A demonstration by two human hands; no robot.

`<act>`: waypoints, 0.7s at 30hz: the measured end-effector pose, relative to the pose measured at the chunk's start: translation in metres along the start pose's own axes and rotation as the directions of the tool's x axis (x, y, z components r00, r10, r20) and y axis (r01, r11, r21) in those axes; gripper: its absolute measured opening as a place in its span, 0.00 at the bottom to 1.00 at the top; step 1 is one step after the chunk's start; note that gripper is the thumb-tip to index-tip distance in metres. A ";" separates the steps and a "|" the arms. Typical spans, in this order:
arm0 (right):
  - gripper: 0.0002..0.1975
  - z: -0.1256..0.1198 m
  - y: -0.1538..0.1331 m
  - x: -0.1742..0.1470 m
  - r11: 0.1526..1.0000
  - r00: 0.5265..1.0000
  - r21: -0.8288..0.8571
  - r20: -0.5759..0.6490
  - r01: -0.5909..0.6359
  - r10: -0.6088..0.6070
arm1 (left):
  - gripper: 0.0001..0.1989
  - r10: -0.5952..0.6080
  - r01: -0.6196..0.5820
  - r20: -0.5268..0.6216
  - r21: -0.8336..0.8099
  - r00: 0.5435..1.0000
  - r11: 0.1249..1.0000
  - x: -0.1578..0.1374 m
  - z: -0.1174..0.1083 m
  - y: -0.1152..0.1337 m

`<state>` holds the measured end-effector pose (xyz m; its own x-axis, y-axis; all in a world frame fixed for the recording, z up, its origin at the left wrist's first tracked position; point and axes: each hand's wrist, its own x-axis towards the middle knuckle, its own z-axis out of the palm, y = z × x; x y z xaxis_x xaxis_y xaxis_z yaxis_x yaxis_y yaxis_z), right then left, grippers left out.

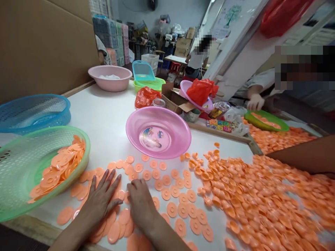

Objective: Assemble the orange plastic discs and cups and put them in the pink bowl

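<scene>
Our left hand (101,198) lay spread flat on orange discs (172,210) scattered over the white table (104,108); our right hand (141,204) was curled beside it, and we could not tell whether it gripped one. More discs lay in the green basket (28,150) at left.

Left hand (98,197): I am wearing nothing over it; its fingers are looking long and slim, narrowing toward the tips.
Left fingernails (119,176): they are appearing too small for me to make out any finish.
Left forearm (70,232): mine is showing bare, widening gently away from a slender wrist.
Right hand (141,202): I am showing this one bare too, its back softly rounded.
Right forearm (167,233): it is likewise appearing uncovered, smooth in outline.
</scene>
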<state>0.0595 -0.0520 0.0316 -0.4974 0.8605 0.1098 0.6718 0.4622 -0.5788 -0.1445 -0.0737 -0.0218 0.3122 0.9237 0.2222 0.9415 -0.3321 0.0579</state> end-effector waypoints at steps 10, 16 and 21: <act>0.28 -0.022 0.054 0.043 0.950 0.975 -0.219 -0.069 -0.222 0.211 | 0.34 0.046 -0.041 0.076 -0.072 0.996 0.997 0.075 0.001 0.018; 0.25 -0.025 0.071 0.002 0.958 0.984 -0.232 -0.101 -0.167 0.147 | 0.33 0.027 -0.030 -0.024 -0.135 0.999 0.990 0.055 0.011 0.008; 0.15 -0.095 0.131 0.000 0.845 0.792 -0.157 -0.468 -0.512 0.393 | 0.23 0.101 -0.110 -0.050 -0.255 0.994 0.961 0.089 0.010 0.023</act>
<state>0.1995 0.0285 0.0323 0.1270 0.9630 0.2378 0.9080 -0.0163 -0.4187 -0.0937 0.0028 -0.0106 0.3986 0.8750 0.2748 0.8375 -0.4694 0.2797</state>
